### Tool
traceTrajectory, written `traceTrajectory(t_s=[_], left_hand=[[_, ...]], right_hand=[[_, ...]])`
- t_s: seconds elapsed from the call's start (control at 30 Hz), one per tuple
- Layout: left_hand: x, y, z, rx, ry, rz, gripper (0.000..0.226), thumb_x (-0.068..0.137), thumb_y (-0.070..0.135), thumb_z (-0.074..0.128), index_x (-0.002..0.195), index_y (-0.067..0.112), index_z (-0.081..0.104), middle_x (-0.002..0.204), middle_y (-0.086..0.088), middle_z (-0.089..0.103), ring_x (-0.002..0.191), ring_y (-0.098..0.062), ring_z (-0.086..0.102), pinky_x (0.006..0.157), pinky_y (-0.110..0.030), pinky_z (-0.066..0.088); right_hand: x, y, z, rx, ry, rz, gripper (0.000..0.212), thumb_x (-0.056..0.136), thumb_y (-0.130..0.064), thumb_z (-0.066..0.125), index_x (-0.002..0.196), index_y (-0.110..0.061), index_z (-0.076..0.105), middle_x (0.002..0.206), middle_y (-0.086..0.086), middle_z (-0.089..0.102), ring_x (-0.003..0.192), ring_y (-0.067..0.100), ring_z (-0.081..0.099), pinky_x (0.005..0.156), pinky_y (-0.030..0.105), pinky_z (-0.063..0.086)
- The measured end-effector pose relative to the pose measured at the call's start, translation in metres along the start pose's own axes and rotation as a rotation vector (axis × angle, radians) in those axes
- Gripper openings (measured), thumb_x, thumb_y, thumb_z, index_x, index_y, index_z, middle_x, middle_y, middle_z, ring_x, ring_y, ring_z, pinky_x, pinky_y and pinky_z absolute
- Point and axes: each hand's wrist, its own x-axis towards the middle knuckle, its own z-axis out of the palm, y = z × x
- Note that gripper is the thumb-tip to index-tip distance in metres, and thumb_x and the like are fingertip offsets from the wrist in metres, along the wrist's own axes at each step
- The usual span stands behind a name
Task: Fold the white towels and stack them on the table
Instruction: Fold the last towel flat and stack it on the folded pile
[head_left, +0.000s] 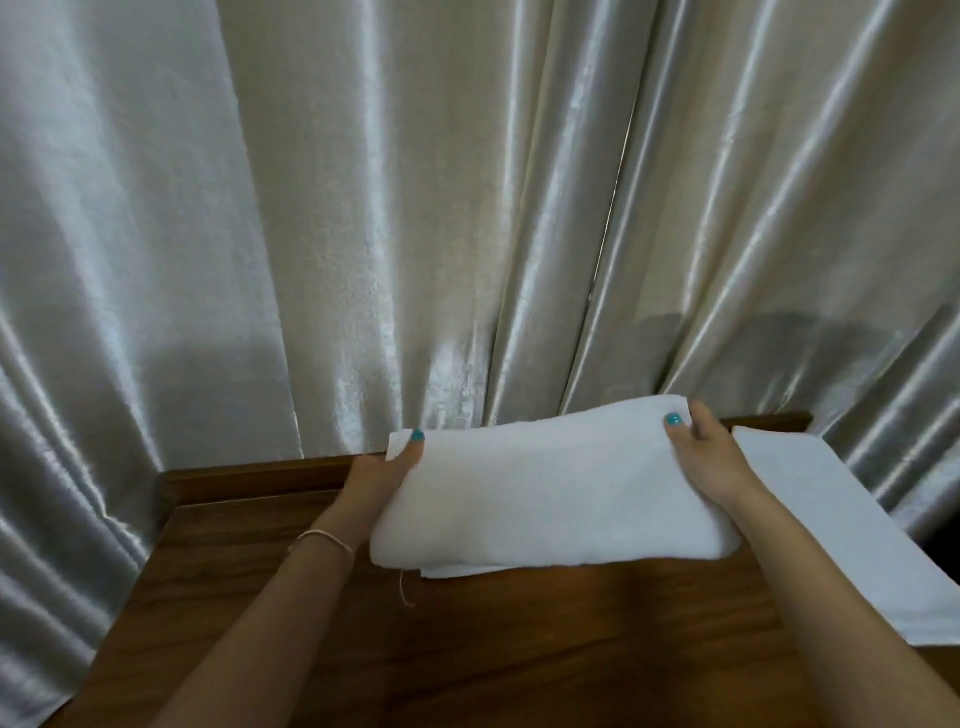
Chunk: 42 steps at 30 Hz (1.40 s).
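A folded white towel (550, 493) is held just above the far part of the dark wooden table (467, 649). My left hand (382, 475) grips its left end, thumb on top and fingers underneath. My right hand (709, 457) grips its right end the same way. A lower layer of the towel shows along its near edge. A second white towel (852, 530) lies flat on the right side of the table, partly under my right forearm.
Shiny cream curtains (415, 208) hang right behind the table and wrap around its left and right sides. The table has a raised wooden back rim (249, 475). A thin bracelet with a loose thread sits on my left wrist (322, 540).
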Motion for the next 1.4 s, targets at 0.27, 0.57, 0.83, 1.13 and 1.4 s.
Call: traceTrajectory(t_s=[0.27,0.57,0.83,1.13,1.4], left_hand=[[0.017,-0.055,0.020,-0.285,-0.174,-0.017,0.031,0.095,0.010,0.055,0.126,0.011,0.052,0.121,-0.017,0.063,0.106,-0.036,0.062,0.087,-0.052,0.052],[0.071,-0.060,0.052,0.421,0.102,0.289,0.039,0.102,0.028,0.040,0.141,0.022,0.039,0.095,-0.006,0.066,0.078,-0.027,0.062,0.063,-0.030,0.045],[0.114,-0.098,0.067,0.577,0.079,0.145,0.033,0.101,0.028,0.044,0.126,0.007,0.049,0.111,-0.021,0.064,0.099,-0.039,0.060,0.084,-0.041,0.048],[0.106,-0.122,0.090,1.135,0.409,0.202,0.042,0.099,0.027,0.040,0.133,0.004,0.037,0.123,-0.016,0.059,0.105,-0.032,0.060,0.084,-0.039,0.044],[0.098,-0.114,0.179,1.133,0.085,0.433,0.051,0.101,0.038,0.026,0.151,0.028,0.020,0.161,-0.010,0.010,0.149,-0.027,0.004,0.118,-0.050,0.003]], right_hand=[[0.061,0.041,0.035,0.339,-0.367,0.415,0.021,0.096,-0.016,0.053,0.110,-0.003,0.060,0.101,0.014,0.071,0.089,0.030,0.068,0.071,0.039,0.053],[0.099,0.092,0.086,-0.203,-0.218,0.118,0.025,0.100,-0.026,0.037,0.121,-0.012,0.042,0.098,0.017,0.060,0.085,0.034,0.059,0.071,0.042,0.047],[0.109,0.139,0.117,-0.386,-0.299,0.104,0.011,0.101,-0.026,0.037,0.103,-0.016,0.037,0.084,0.013,0.058,0.074,0.030,0.058,0.064,0.040,0.046],[0.097,0.157,0.150,-0.912,-0.007,0.071,0.032,0.097,-0.036,0.040,0.118,-0.013,0.036,0.106,0.014,0.059,0.087,0.032,0.061,0.070,0.039,0.046],[0.063,0.114,0.234,-0.742,-0.373,-0.397,0.049,0.100,-0.045,0.024,0.148,-0.037,0.021,0.161,-0.003,0.014,0.148,0.021,0.006,0.118,0.043,0.003]])
